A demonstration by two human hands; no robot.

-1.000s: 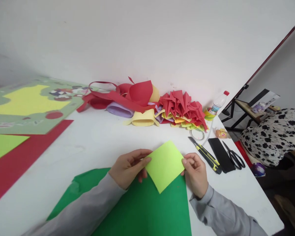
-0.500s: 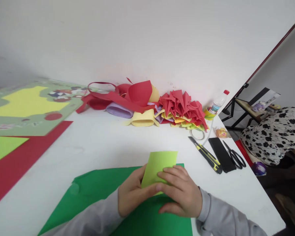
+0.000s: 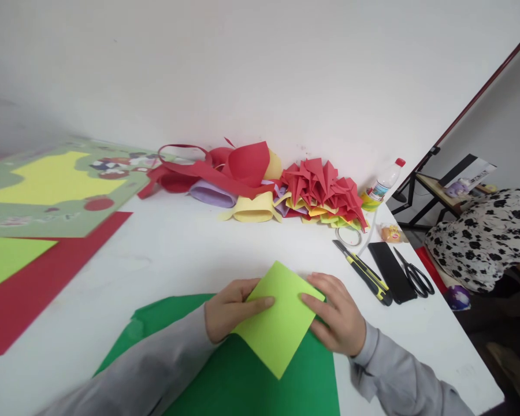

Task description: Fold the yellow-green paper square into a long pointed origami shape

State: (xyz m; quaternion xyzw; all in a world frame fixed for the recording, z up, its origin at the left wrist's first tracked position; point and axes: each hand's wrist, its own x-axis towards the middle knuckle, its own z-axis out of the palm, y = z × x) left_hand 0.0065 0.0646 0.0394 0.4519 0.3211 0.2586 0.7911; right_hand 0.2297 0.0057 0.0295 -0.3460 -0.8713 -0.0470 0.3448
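A lime-green square of paper (image 3: 281, 329) is held up with one corner pointing away from me and one toward me. My left hand (image 3: 230, 309) pinches its left side, thumb on top and fingers beneath. At the right corner my right hand (image 3: 340, 318) grips it between thumb and fingers. Under both hands lies a large sheet of dark green paper (image 3: 225, 381), its upper left edge uneven. Whether the square has creases cannot be made out.
Folded red paper shapes (image 3: 318, 179) and red paper strips (image 3: 216, 176) are heaped against the wall. On the right lie a utility knife (image 3: 366, 274), a black case (image 3: 390, 271), scissors (image 3: 413, 274) and a tape roll (image 3: 348, 236); a bottle (image 3: 381, 185) stands behind. A person in patterned clothing (image 3: 485, 240) is beyond the table.
The lime-green paper was upright and narrower between both hands; now it is turned diagonally and shows a full square. My right hand has shifted right, to its corner.
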